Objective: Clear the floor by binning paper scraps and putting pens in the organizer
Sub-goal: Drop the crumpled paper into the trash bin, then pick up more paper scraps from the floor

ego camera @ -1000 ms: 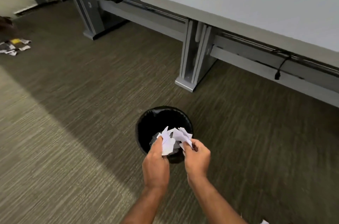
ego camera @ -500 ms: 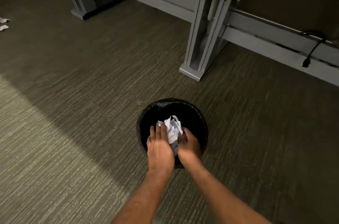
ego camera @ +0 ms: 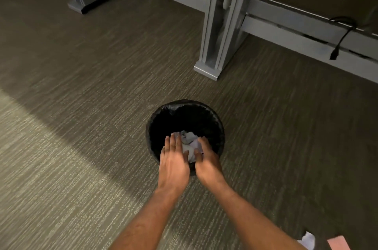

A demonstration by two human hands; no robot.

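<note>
You've got the paper scraps (ego camera: 189, 141) bunched into one wad btwn both hands, low over the mouth of the bin (ego camera: 161, 109), near side, prob. just inside the rim. Makes sense: squeezed tight like that, no loose bits can flutter back onto the floor (ego camera: 81, 106), & the drop is short. The bin stands on the carpet in front of the leg of the surface (ego camera: 214, 35), black liner folded over its rim.

Left hand (ego camera: 173, 164): fingers pretty much straight & together, flat against the left side of the wad, thumb touching it. It's pressing, not wrapped round. Right hand (ego camera: 207, 162): fingers bent round the right side, thumb hooked over the near edge, so that one has the real grip. Can't tell if either hand touches the bin, since the near rim is hidden under them.

My read: letting go is the step in hand, not yet done. More after that: a white scrap (ego camera: 307, 239) & a pink slip (ego camera: 337, 244) lie on the floor near your right forearm. No pens or organizer in view.
</note>
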